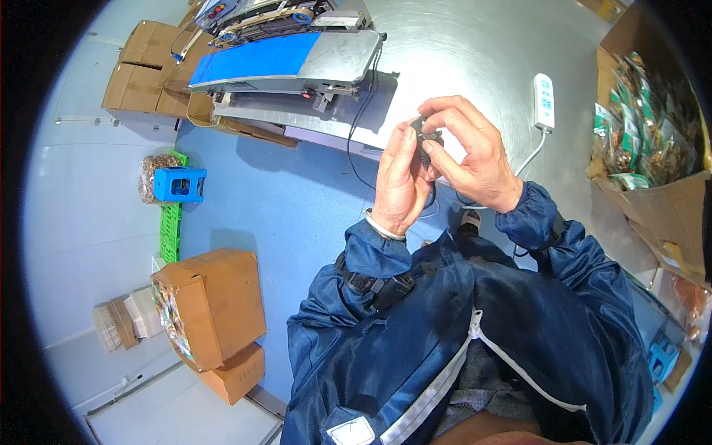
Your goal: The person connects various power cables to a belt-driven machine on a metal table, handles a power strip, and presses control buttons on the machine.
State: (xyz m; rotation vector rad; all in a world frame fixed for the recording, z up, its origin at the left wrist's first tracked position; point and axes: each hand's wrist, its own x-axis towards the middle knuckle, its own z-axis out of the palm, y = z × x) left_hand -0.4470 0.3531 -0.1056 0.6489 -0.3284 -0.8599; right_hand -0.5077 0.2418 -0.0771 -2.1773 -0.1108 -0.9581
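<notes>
Both my hands are raised together over the near edge of the metal table. Between their fingertips is a small black cord plug with a ribbed neck, partly hidden by the fingers. My left hand closes on it from the left side. My right hand pinches it from above and the right, with thumb and fingers bent. A black cord hangs below the hands. To the right, a white power strip lies on the metal table, its white cord running down toward my right wrist.
A machine with a blue conveyor belt stands at the upper left, a black cable trailing from it. An open carton of packed bags is at the right. Cardboard boxes and a blue stool stand on the blue floor at left.
</notes>
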